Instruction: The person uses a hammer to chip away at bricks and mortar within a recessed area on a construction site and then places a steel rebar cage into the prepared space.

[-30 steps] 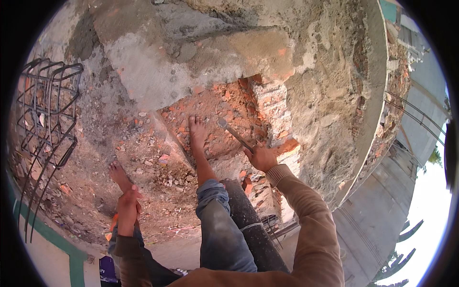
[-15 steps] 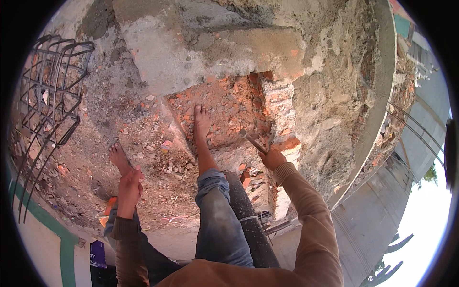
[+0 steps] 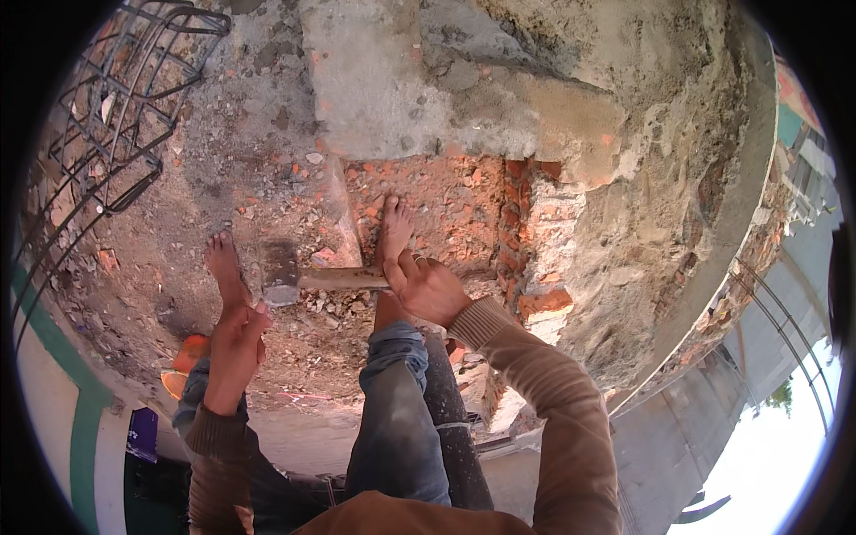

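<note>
My right hand [image 3: 430,287] is wrapped around the wooden handle of a hammer [image 3: 343,278]. The hammer lies level across the view above the rubble, its blocky grey head toward the left, near my left foot. My left hand [image 3: 236,352] is closed in front of my left knee, fingers bent together; whatever it may hold is hidden. Beyond the hammer, a recess of broken red brick [image 3: 446,209] has my right bare foot [image 3: 392,227] in it. My left bare foot [image 3: 227,267] stands on the debris-strewn ground.
A cage of bent steel bars [image 3: 134,98] stands at the far left, its long ends reaching toward me. Broken brickwork [image 3: 551,232] edges the recess on the right. A dark pipe [image 3: 450,419] runs beside my right leg. An orange object [image 3: 189,352] lies by my left knee.
My right hand has swung the hammer left and nearer, from the brick edge to in front of my right shin. My left hand stays closed near my left knee. The view has shifted slightly.
</note>
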Available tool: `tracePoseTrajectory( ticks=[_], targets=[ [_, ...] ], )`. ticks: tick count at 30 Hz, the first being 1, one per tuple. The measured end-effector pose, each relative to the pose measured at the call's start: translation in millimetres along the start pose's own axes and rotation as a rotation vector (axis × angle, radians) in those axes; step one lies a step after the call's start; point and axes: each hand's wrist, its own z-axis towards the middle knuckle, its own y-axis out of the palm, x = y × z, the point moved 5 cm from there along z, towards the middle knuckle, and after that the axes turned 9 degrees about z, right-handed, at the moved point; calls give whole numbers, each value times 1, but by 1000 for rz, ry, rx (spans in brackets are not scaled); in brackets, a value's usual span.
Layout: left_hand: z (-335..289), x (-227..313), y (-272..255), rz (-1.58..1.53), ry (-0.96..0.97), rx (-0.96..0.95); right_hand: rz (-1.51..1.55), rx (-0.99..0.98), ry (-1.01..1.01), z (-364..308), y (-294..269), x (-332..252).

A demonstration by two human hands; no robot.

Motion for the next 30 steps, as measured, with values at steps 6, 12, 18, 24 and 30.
tracePoseTrajectory(
  ticks=[6, 12, 18, 24, 30],
  targets=[
    [-20, 6, -6, 21, 19, 32, -361, -475, 916, -184, 17, 202],
    [6, -28, -12, -3, -73, -1, -118, -478, 937, -142, 24, 100],
    [9, -7, -16, 25, -101, 17, 77, -33, 27, 2, -5, 14],
    [-2, 20, -13, 102, 25, 29, -248, -436, 977, -230, 7, 224],
    [21, -15, -1, 58, -86, 27, 65, -290, 1052, -180, 14, 111]
  ],
)
